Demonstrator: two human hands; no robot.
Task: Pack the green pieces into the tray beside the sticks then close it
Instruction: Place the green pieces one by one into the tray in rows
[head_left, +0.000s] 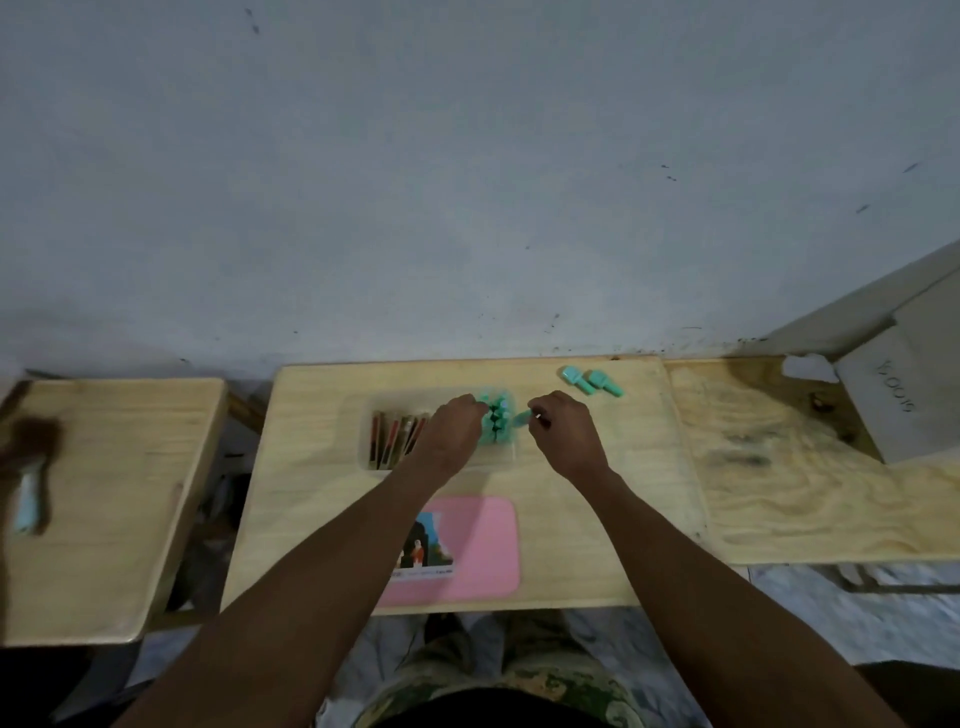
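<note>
Camouflage-patterned trousers (519, 680) fill the bottom of my view, with both bare forearms reaching forward over them onto the middle wooden table (311, 499). Close to the near edge of that table lies a pink lid (483, 545) with a picture label, partly covered by my left forearm. Farther out sits the clear tray (363, 441); its left part holds a row of brown and red sticks (397, 436), and its right part holds a cluster of green pieces (496, 423) standing close together. My left hand (454, 431) rests over the tray between the sticks and the green cluster, fingers curled and touching the cluster's left side; whether they actually clamp a piece I cannot tell. My right hand (563, 431) is just to the right of the tray, with thumb and forefinger pinched on a single green piece (522, 415) held at the cluster's right edge. Two more loose green pieces (589, 380) lie on the table near its far right corner, well apart from the tray. Another wooden table (104, 493) to the left carries a blurred pale object, and a third board (805, 467) to the right meets a grey box (904, 395).
</note>
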